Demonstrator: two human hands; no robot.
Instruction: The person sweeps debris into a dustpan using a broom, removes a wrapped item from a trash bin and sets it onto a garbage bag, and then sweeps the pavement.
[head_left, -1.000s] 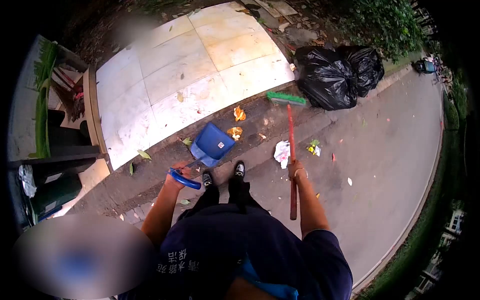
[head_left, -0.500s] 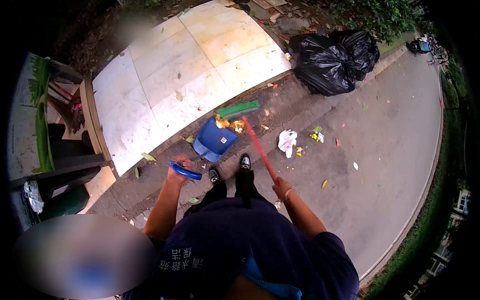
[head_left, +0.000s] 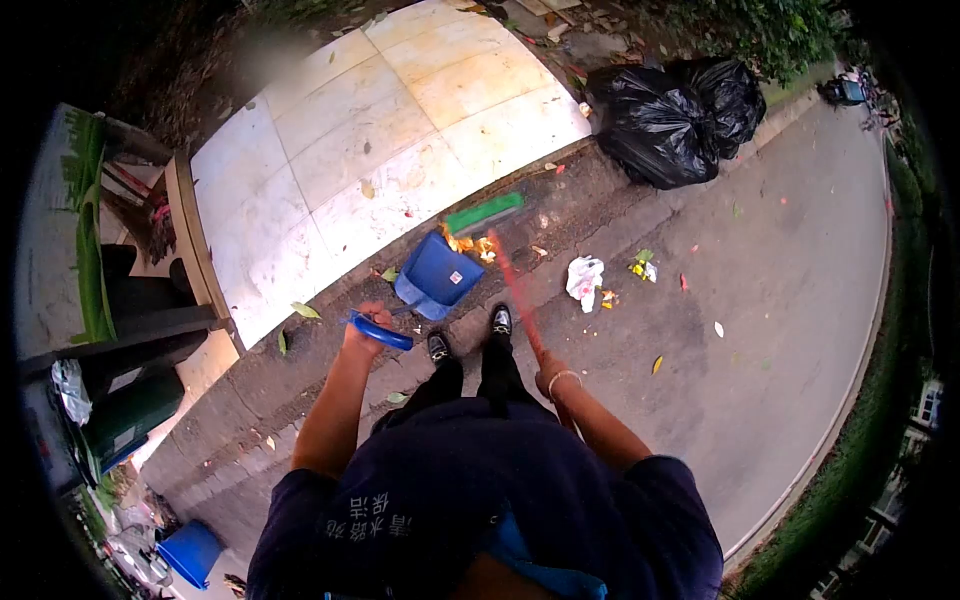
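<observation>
Blue, square-mouthed dustpan (head_left: 438,280) lies on the dark ground (head_left: 335,312) ahead of the shoes, left hand (head_left: 366,328) wrapped round its curved blue handle (head_left: 384,333). Right hand (head_left: 552,374) is closed on the red pole (head_left: 516,288) (motion-blurred) of a green-bristled broom (head_left: 484,213). Progress, I'd judge: approx. partway. Crumpled orange-and-white scraps (head_left: 486,249) sit bunched btwn pan & bristles, at the pan's lip (can't tell if any are over the edge). Remaining on the ground to the R: crumpled white plastic bag (head_left: 585,280), green-and-yellow litter (head_left: 643,266), misc. bits. Re grip: pan just beyond left fingers, bristles well beyond right hand, scraps apart from both.
</observation>
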